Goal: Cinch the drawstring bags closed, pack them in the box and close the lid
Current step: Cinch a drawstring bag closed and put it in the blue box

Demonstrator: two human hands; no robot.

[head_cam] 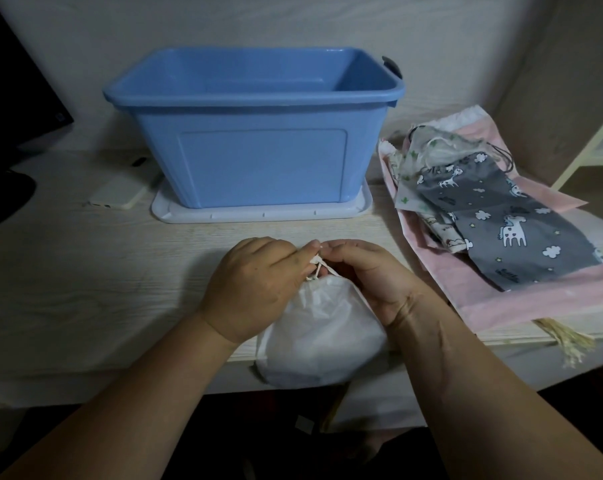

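I see the pale wood counter [85, 289] filling most of the view, and on it the blue box [262, 168] stands open at the back, resting on its own white lid [258, 213], which lies flat underneath. Right of the box is a loose pile of flat bags: a wide pink bag [501, 299] at the bottom and a grey bag [522, 233] with white animals on top, with smaller pale ones tucked between. In front of the box, at the counter's near edge and partly hanging over it, sits the full white bag [321, 330], its neck gathered tight. The left grip [255, 285] lies over the bag's left shoulder and the right grip [373, 275] cups its right side. Both have curled fingers that meet above the neck, each pinching the cord [319, 266]. Left of the box lies a phone [120, 194].
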